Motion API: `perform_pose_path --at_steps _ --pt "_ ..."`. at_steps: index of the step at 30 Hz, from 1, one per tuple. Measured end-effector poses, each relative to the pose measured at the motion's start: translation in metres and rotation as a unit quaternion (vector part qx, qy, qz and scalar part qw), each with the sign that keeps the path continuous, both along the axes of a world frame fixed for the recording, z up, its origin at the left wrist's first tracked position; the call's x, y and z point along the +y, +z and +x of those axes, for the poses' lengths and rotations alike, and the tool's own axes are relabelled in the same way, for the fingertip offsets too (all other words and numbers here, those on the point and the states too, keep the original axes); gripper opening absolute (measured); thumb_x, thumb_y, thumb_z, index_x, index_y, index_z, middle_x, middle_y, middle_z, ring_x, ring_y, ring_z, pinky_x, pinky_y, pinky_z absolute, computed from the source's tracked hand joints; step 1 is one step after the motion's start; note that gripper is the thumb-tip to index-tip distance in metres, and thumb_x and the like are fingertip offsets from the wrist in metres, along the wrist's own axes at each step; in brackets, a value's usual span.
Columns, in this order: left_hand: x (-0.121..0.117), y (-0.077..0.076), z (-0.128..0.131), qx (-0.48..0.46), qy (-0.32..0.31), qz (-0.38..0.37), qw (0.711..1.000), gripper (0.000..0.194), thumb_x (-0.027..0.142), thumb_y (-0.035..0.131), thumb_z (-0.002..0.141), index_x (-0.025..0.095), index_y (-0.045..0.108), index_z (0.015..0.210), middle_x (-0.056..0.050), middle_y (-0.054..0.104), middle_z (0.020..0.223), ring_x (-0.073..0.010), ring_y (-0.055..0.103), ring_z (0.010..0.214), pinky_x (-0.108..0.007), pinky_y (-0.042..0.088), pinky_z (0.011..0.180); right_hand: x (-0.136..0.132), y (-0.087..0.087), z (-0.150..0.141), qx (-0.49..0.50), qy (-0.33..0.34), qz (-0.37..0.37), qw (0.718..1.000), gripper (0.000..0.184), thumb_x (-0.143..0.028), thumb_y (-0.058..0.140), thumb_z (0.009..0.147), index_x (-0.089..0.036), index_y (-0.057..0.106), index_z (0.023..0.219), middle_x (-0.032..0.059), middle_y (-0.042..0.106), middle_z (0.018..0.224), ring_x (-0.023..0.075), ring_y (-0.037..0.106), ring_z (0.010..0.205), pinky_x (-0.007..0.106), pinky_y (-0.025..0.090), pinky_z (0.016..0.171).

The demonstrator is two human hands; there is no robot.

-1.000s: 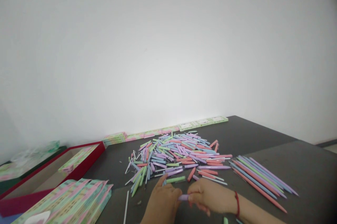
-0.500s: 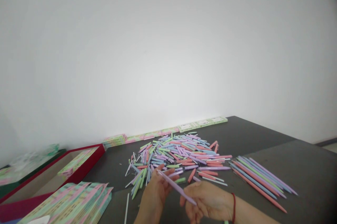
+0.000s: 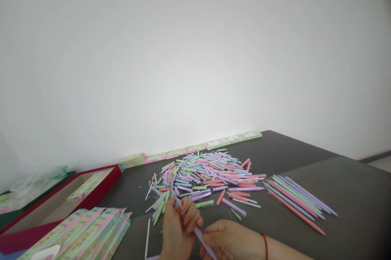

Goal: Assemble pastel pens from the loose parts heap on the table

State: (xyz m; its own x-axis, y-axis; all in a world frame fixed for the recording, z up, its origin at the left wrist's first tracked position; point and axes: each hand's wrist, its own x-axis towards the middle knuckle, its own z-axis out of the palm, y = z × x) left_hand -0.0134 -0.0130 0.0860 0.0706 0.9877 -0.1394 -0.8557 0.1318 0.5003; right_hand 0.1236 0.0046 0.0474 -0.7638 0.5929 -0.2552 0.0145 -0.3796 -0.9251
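A lilac pen (image 3: 199,236) slants between my two hands low in the middle of the head view. My left hand (image 3: 180,227) has its fingers curled round the upper part, the palm turned up. Near the lower end, my right hand (image 3: 235,239), with a red cord on its wrist, pinches the same pen between thumb and fingers. Just beyond the hands lies a heap of pastel pen parts (image 3: 207,170) in lilac, blue, green and coral. A loose lilac barrel (image 3: 234,207) lies above my right hand.
Full-length pens (image 3: 295,202) lie side by side at the right. Left of my hands is a thin white stick (image 3: 147,237). Printed pastel packs (image 3: 76,233) overlap at the lower left, beside a red open box (image 3: 111,184). Flat boxes (image 3: 214,143) line the wall.
The lilac piece was mostly covered by my hands, then showed as a long pen between them. My left fingers have since curled round it. A lilac barrel now shows uncovered by my right hand.
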Motion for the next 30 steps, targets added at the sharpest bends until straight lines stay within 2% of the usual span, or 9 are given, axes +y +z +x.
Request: perform_pose_path --at_steps 4,12,18,21,26,28,30 --pt "-0.0006 0.0016 0.0 0.001 -0.006 -0.003 1.0 0.059 0.055 0.041 0.088 0.019 0.039 0.041 0.01 0.021 0.036 -0.0059 0.014 0.034 -0.024 0.037 0.04 0.0019 -0.0044 -0.0018 -0.023 0.007 0.042 0.999 0.039 -0.05 0.064 0.061 -0.012 0.064 0.067 0.0046 0.065 0.062 0.0084 0.054 0.046 0.019 0.036 0.046" --pt "-0.0016 0.0043 -0.0006 -0.003 0.009 -0.008 1.0 0.057 0.049 0.042 0.087 0.02 0.037 0.039 0.011 0.016 0.038 -0.0058 0.01 0.035 -0.021 0.028 0.036 0.0022 -0.0077 -0.0037 -0.018 0.016 0.051 0.998 0.036 -0.047 0.061 0.06 -0.012 0.062 0.068 0.0061 0.065 0.062 0.0108 0.055 0.048 0.02 0.035 0.047" --pt "-0.0007 0.0055 -0.0038 -0.007 0.005 -0.004 1.0 0.053 0.042 0.04 0.087 0.02 0.036 0.039 0.011 0.014 0.039 -0.0059 0.011 0.034 -0.021 0.027 0.035 0.0002 -0.005 -0.002 -0.025 0.018 0.065 0.997 0.032 -0.043 0.059 0.061 -0.012 0.063 0.068 0.0044 0.063 0.061 0.009 0.052 0.047 0.019 0.034 0.047" --pt "0.0014 0.0043 -0.0066 -0.008 0.017 -0.003 1.0 0.052 0.036 0.036 0.09 0.02 0.038 0.041 0.011 0.014 0.039 -0.0059 0.011 0.032 -0.022 0.029 0.036 -0.0008 -0.0046 -0.0019 -0.023 0.015 0.056 0.998 0.033 -0.042 0.059 0.062 -0.011 0.065 0.069 0.0036 0.063 0.061 0.0081 0.051 0.047 0.019 0.035 0.048" --pt "0.0027 0.0032 -0.0087 0.001 0.01 0.009 1.0 0.054 0.036 0.032 0.095 0.018 0.042 0.045 0.01 0.024 0.038 -0.0063 0.021 0.031 -0.025 0.039 0.043 -0.0026 -0.0024 -0.0033 0.0 0.022 0.021 1.0 0.036 -0.046 0.057 0.064 -0.011 0.064 0.07 0.0037 0.063 0.062 0.0087 0.052 0.048 0.019 0.035 0.048" --pt "0.0019 0.004 -0.0074 0.007 0.002 0.015 1.0 0.054 0.038 0.031 0.096 0.018 0.043 0.047 0.008 0.028 0.039 -0.007 0.026 0.032 -0.025 0.041 0.045 -0.0025 -0.0016 -0.0039 0.0 0.012 0.038 0.999 0.035 -0.046 0.057 0.065 -0.012 0.063 0.071 0.0031 0.062 0.061 0.0091 0.052 0.049 0.02 0.035 0.049" --pt "0.0004 0.0044 -0.0046 0.009 -0.007 0.012 1.0 0.054 0.042 0.031 0.096 0.018 0.043 0.049 0.008 0.031 0.04 -0.0075 0.029 0.034 -0.025 0.042 0.047 -0.0016 -0.0017 -0.0043 -0.012 0.002 0.085 0.996 0.031 -0.043 0.058 0.065 -0.013 0.061 0.071 0.0014 0.06 0.06 0.0094 0.05 0.049 0.021 0.036 0.05"
